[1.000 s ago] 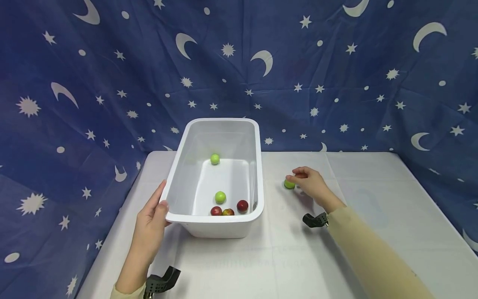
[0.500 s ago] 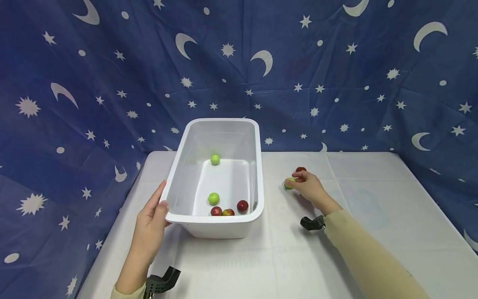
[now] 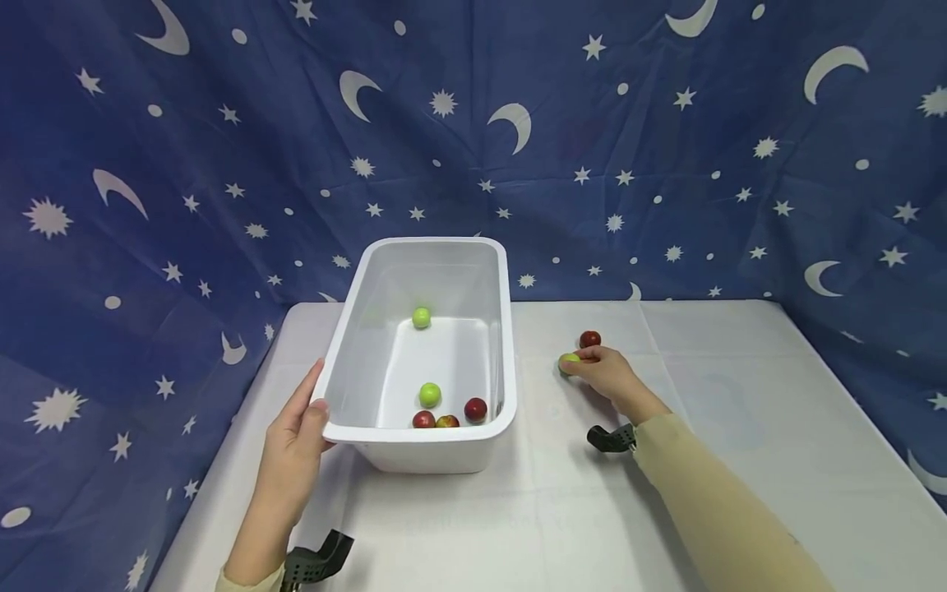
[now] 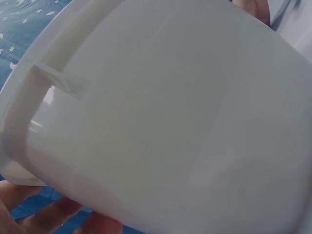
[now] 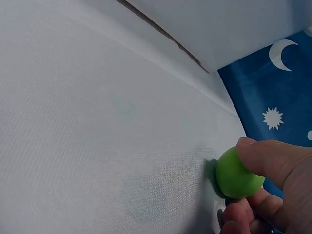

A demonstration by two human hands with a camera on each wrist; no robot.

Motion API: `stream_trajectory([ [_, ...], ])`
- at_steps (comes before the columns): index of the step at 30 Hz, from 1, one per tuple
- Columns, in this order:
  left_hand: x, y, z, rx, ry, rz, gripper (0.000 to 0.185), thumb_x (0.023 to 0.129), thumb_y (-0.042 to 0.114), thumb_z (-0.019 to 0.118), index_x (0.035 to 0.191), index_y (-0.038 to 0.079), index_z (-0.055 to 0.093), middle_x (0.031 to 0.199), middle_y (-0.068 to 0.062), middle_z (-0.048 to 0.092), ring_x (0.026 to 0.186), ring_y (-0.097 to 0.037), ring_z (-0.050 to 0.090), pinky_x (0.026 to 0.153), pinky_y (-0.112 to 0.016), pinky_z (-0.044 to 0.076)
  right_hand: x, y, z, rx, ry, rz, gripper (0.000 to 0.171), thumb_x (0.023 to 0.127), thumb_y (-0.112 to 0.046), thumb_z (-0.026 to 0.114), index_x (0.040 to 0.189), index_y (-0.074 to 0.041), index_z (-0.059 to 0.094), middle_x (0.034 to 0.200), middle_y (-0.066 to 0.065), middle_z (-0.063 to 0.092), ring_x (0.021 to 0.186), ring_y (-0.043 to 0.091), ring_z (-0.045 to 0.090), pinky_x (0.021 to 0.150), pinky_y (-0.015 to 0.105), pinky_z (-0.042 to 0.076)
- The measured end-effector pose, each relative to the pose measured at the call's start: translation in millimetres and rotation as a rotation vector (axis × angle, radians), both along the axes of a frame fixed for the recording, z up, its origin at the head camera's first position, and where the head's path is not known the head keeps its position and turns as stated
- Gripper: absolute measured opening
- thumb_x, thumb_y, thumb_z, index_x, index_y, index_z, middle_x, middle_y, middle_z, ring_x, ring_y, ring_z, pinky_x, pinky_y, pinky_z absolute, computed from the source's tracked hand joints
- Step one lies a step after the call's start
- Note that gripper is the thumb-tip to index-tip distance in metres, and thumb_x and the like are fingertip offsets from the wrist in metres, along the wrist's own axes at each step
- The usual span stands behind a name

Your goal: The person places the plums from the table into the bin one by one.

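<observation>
A white plastic bin point(image 3: 348, 362) stands on the white table and holds several small red and green fruits. My left hand point(image 3: 294, 444) grips the bin's near left rim, thumb over the edge; the left wrist view is filled by the bin's outer wall point(image 4: 161, 122). To the right of the bin, my right hand point(image 3: 602, 372) pinches a small green fruit point(image 3: 568, 360) that rests on the table; the right wrist view shows fingers curled round this green fruit point(image 5: 236, 173). A red fruit point(image 3: 589, 339) lies just beyond the hand.
A blue cloth with moons and stars point(image 3: 666, 164) hangs behind and to the sides of the table point(image 3: 740, 427). Inside the bin, one green fruit point(image 3: 422, 317) lies at the far end and the others cluster near the front wall point(image 3: 444, 411).
My right hand has shifted slightly left with its fingers closing round the green fruit, uncovering the red fruit behind it. A green fruit in the bin rolled a little. The left hand stayed put.
</observation>
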State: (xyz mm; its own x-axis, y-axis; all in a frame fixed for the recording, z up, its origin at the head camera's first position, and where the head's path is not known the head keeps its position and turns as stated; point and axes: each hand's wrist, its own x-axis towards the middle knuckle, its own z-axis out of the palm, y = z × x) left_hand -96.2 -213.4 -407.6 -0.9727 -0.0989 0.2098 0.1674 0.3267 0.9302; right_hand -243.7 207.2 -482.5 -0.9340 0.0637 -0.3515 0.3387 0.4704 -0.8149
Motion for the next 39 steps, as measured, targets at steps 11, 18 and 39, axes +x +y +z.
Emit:
stream_trajectory([
  [11, -0.7, -9.1, 3.8, -0.063, -0.009, -0.104, 0.05, 0.105, 0.026, 0.042, 0.153, 0.033, 0.027, 0.152, -0.013, 0.032, 0.121, -0.033, 0.048, 0.078, -0.022, 0.053, 1.8, 4.1, -3.3, 0.007, 0.027, 0.013, 0.049, 0.088, -0.037, 0.071, 0.121, -0.004, 0.058, 0.112, 0.01, 0.056, 0.1, 0.023, 0.051, 0.083, 0.033, 0.043],
  [18, -4.7, -11.8, 6.4, -0.072, -0.009, -0.108, 0.055, 0.102, 0.022, 0.05, 0.152, 0.034, 0.03, 0.152, -0.009, 0.033, 0.125, -0.023, 0.047, 0.08, -0.017, 0.05, 0.8, 3.8, -3.9, 0.005, 0.014, 0.02, 0.048, 0.086, -0.037, 0.073, 0.119, -0.006, 0.058, 0.107, 0.008, 0.056, 0.096, 0.022, 0.05, 0.079, 0.031, 0.042],
  [39, 0.1, -4.5, 0.3, -0.009, -0.016, -0.067, 0.05, 0.105, 0.025, 0.042, 0.151, 0.04, 0.028, 0.153, -0.004, 0.031, 0.118, -0.027, 0.05, 0.077, -0.023, 0.053, 7.4, 11.0, -9.9, -0.038, 0.034, 0.036, 0.055, 0.086, -0.047, 0.07, 0.124, -0.009, 0.055, 0.117, 0.009, 0.055, 0.101, 0.024, 0.051, 0.084, 0.033, 0.044],
])
